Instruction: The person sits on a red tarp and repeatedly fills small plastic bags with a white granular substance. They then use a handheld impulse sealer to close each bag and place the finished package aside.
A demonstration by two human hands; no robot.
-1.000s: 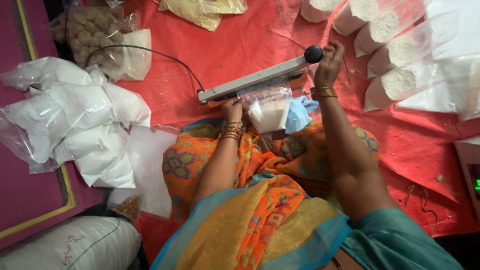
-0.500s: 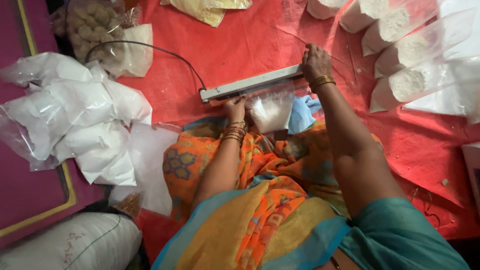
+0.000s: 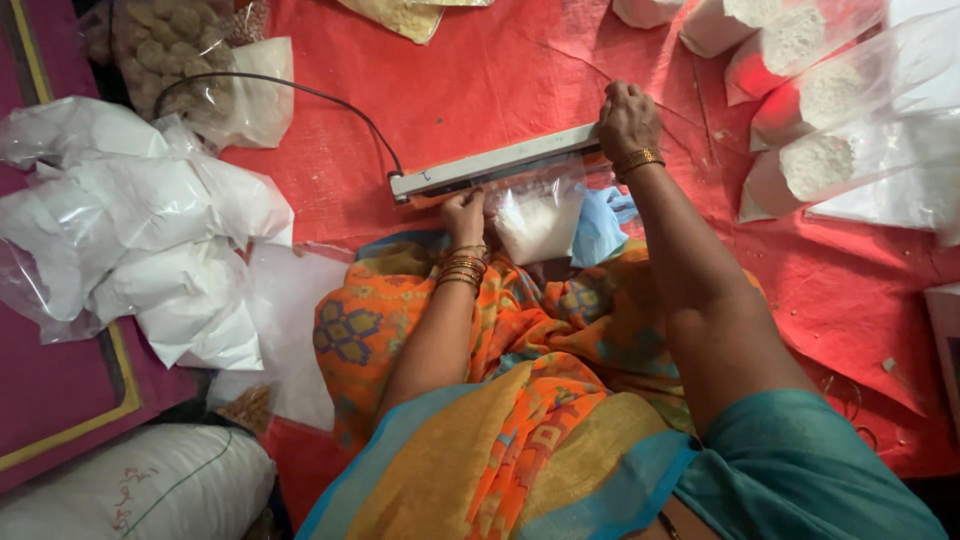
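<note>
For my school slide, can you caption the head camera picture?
Right hand presses down the sealer bar while left hand steadies a powder bag.

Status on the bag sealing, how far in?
Done: a pile of closed white bags lies at the left. In hand: right hand presses the sealer bar down on a powder bag steadied by the left hand. Left: open filled bags wait at upper right.
</note>
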